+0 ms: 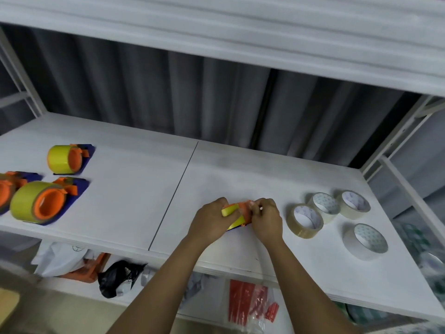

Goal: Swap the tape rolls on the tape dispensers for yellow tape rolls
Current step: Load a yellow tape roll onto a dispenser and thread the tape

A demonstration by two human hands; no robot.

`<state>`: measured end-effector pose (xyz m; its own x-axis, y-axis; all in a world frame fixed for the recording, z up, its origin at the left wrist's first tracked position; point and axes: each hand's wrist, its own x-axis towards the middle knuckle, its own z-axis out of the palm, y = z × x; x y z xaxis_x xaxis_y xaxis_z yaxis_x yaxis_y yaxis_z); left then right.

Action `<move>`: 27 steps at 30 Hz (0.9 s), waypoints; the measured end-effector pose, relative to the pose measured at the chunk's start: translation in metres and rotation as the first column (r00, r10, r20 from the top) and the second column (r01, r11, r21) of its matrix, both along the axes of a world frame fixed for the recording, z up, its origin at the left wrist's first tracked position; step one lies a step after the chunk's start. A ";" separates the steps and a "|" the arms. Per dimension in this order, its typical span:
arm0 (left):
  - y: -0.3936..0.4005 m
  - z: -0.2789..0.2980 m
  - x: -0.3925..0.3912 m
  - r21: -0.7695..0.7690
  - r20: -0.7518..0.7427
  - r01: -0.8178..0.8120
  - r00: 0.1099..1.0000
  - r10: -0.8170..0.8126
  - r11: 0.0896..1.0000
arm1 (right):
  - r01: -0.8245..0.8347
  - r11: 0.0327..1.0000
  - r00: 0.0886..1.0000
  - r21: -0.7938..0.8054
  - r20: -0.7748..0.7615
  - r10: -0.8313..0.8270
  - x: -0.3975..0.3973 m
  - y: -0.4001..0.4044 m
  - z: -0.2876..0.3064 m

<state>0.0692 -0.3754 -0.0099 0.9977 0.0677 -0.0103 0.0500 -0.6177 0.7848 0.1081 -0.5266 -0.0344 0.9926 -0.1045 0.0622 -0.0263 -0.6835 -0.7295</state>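
Note:
At the middle of the white shelf (pixel 134 189), both hands work on one orange and blue tape dispenser (pixel 244 209) that carries a yellow tape roll (pixel 230 210). My left hand (pixel 209 221) grips the yellow roll and the dispenser's body from the left. My right hand (pixel 266 219) pinches the dispenser's orange front end, where the fingertips hide the tape's end. On the left lie dispensers loaded with yellow rolls: one at the back (pixel 66 158), one in front (pixel 43 202), and a third (pixel 6 189) cut off by the frame's edge.
Several clear and brownish tape rolls lie on the right of the shelf, the nearest (pixel 304 220) beside my right hand, another (pixel 366 241) near the front edge. Below the shelf hang plastic bags and red packets (pixel 250 303). A white upper shelf (pixel 240 32) overhangs.

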 end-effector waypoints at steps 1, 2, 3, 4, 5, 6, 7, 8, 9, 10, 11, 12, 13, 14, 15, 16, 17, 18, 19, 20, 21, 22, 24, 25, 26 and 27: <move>0.000 0.001 0.000 0.005 0.002 0.003 1.000 -0.003 1.000 | 0.001 1.000 1.000 0.009 0.007 -0.001 0.000 0.000 0.001; 0.001 0.002 0.001 0.014 0.008 0.006 1.000 -0.006 1.000 | 0.002 1.000 1.000 0.017 0.012 -0.002 -0.001 0.002 0.002; 0.002 0.004 0.003 0.028 0.017 0.013 1.000 -0.013 1.000 | 0.001 1.000 1.000 0.023 0.016 -0.001 0.000 0.003 0.003; 0.003 0.005 0.004 0.042 0.025 0.021 0.999 -0.022 0.999 | 0.000 1.000 1.000 0.025 0.020 0.000 0.000 0.004 0.004; 0.004 0.006 0.005 0.052 0.030 0.029 0.999 -0.031 0.998 | 0.000 1.000 1.000 0.027 0.025 0.000 0.000 0.005 0.006; 0.005 0.007 0.006 0.055 0.029 0.035 0.999 -0.036 0.998 | -0.001 1.000 1.000 0.028 0.031 0.001 0.001 0.005 0.007; 0.006 0.008 0.006 0.050 0.020 0.038 0.999 -0.040 0.998 | -0.004 1.000 0.999 0.027 0.037 0.003 0.002 0.005 0.009; 0.007 0.008 0.007 0.040 0.008 0.042 0.999 -0.042 0.998 | -0.008 1.000 0.999 0.026 0.043 0.007 0.003 0.005 0.010; 0.008 0.009 0.007 0.027 0.000 0.044 0.999 -0.044 0.999 | -0.010 1.000 0.999 0.027 0.045 0.009 0.003 0.004 0.011; 0.008 0.009 0.007 0.015 -0.002 0.047 0.999 -0.047 0.999 | -0.008 1.000 0.999 0.030 0.041 0.007 0.003 0.004 0.011; 0.008 0.009 0.007 0.009 0.000 0.050 0.999 -0.050 0.999 | -0.002 0.999 1.000 0.033 0.030 0.001 0.004 0.004 0.011; 0.007 0.010 0.007 0.007 0.004 0.052 0.999 -0.052 0.999 | 0.004 0.999 1.000 0.034 0.016 -0.005 0.004 0.004 0.011; 0.006 0.010 0.007 0.011 0.007 0.055 0.998 -0.055 0.998 | 0.009 0.999 1.000 0.033 -0.001 -0.009 0.004 0.005 0.010; 0.005 0.010 0.006 0.021 0.010 0.060 0.998 -0.060 0.998 | 0.016 0.999 1.000 0.037 -0.017 -0.015 0.005 0.005 0.010; 0.005 0.011 0.006 0.031 0.013 0.065 0.998 -0.066 0.997 | 0.029 0.998 0.999 0.052 -0.030 -0.028 0.005 0.004 0.009; 0.005 0.011 0.005 0.037 0.018 0.071 0.997 -0.071 0.997 | 0.049 0.996 0.998 0.078 -0.040 -0.046 0.006 0.003 0.009; 0.005 0.011 0.005 0.032 0.021 0.079 0.997 -0.080 0.996 | 0.068 0.992 0.997 0.108 -0.047 -0.063 0.006 0.000 0.009; 0.006 0.010 0.004 0.024 0.021 0.093 0.995 -0.093 0.995 | 0.076 0.988 0.996 0.133 -0.049 -0.070 0.007 -0.002 0.010; 0.007 0.010 0.003 0.023 0.018 0.107 0.994 -0.107 0.994 | 0.068 0.986 0.997 0.151 -0.045 -0.062 0.006 -0.005 0.011; 0.008 0.009 0.002 0.026 0.013 0.116 0.993 -0.116 0.993 | 0.050 0.985 0.998 0.165 -0.035 -0.045 0.006 -0.007 0.012; 0.009 0.009 0.001 0.026 0.006 0.115 0.993 -0.115 0.993 | 0.030 0.984 0.999 0.174 -0.020 -0.026 0.005 -0.009 0.014; 0.010 0.009 0.001 0.022 -0.003 0.108 0.994 -0.108 0.994 | 0.012 0.984 1.000 0.179 -0.003 -0.012 0.004 -0.010 0.015; 0.011 0.012 0.000 0.010 -0.031 0.089 0.996 -0.089 0.996 | -0.014 0.984 1.000 0.176 0.028 0.010 0.002 -0.012 0.018; 0.010 0.013 0.000 0.003 -0.045 0.080 0.996 -0.080 0.997 | -0.023 0.986 0.999 0.166 0.040 0.016 0.001 -0.013 0.018; 0.010 0.014 0.000 0.002 -0.053 0.072 0.996 -0.072 0.997 | -0.026 0.988 0.999 0.154 0.050 0.019 0.000 -0.013 0.018; 0.008 0.015 -0.001 0.007 -0.055 0.065 0.996 -0.064 0.998 | -0.026 0.989 0.998 0.144 0.060 0.017 -0.001 -0.013 0.019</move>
